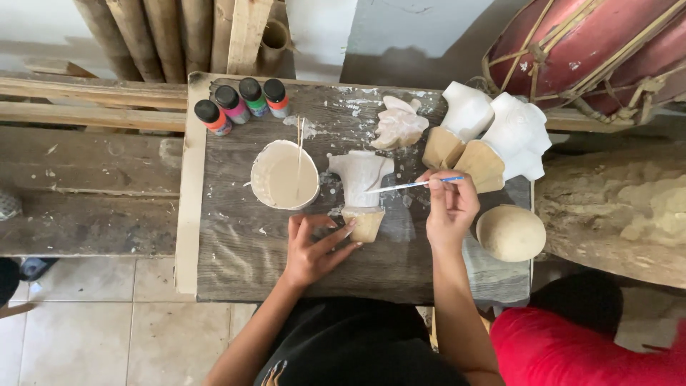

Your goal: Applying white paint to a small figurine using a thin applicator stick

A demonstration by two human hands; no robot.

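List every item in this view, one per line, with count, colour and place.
wooden board: one, grey, paint-flecked, serves as worktop.
paint bottles: four, black caps, at the board's far left corner.
paint bowl: one, cream paint inside, left of centre, thin stick resting in it.
held figure: one, white top with tan base, at centre.
carved piece: one, whitish, lying behind the held figure.
white figures: two, tan bases, at far right.
round piece: one, tan, at the board's right edge.
drum: one, red with cane lacing, top right.
bamboo poles: several, brown, top left.
paintbrush: one, light blue handle, tip at the held figure.
left hand: steadies the held figure's base.
right hand: grips the paintbrush.
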